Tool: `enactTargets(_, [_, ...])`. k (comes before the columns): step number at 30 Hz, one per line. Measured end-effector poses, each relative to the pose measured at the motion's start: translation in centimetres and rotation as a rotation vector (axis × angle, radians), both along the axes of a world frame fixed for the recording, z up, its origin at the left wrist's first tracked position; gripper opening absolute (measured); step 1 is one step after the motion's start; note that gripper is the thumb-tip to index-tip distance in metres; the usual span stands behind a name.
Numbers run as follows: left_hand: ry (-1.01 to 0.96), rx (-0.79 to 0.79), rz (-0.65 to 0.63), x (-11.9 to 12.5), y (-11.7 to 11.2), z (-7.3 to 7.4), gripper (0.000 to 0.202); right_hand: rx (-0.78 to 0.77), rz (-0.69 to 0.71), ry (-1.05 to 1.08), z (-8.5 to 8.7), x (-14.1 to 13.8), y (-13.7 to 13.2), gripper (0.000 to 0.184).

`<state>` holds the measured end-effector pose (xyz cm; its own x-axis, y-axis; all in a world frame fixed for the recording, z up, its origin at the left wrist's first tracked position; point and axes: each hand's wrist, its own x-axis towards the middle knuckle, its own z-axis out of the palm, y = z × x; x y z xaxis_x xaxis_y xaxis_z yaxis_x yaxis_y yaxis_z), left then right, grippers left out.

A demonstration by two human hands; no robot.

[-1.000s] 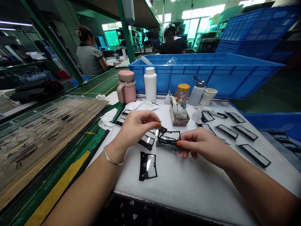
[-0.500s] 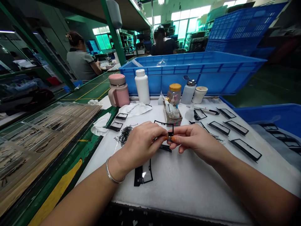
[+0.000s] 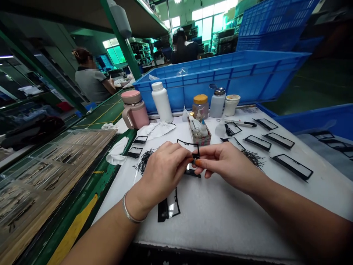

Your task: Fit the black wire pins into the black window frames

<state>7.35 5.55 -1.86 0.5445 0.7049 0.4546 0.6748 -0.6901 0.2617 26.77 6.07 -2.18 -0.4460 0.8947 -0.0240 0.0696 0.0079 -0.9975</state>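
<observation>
Since 1 second ago, our left hand (image 3: pixel 162 167) has moved across to meet our right hand (image 3: pixel 227 162) at the black frame (image 3: pixel 188 143). Our right hand pinches its right side over the white table (image 3: pixel 220 221); our left curls there, but we cannot tell its grip. 1 similar frame (image 3: pixel 168 208) lies nearer us, black strips (image 3: pixel 143 161) beyond our left hand.

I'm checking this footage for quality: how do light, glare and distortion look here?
Head view: the bright glass windows look blown out, while the right-hand corners are dark; head view: whitish glare sits on the clear black-framed panel below the bare left hand; head view: the long blue plastic crate looks stretched, probably by a wide lens.
</observation>
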Motion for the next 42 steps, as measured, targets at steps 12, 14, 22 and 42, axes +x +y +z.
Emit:
enactTargets(12, [-0.022,0.016,-0.004,0.14,0.08,-0.09,0.012,0.048,-0.021,-0.032,-0.16,-0.19,-0.29,0.022])
enactTargets(14, [-0.026,0.016,0.004,0.18,0.03,-0.12,0.012,0.081,-0.023,-0.043,-0.17,-0.26,-0.34,0.023])
enactTargets(22, [-0.046,0.002,0.034,0.32,-0.07,-0.03,0.010,0.189,-0.055,-0.156,0.00,-0.28,-0.66,0.027])
enactTargets(42, [-0.187,0.027,0.064,0.08,-0.07,0.20,0.006,0.129,-0.103,-0.099,0.26,-0.08,-0.83,0.017])
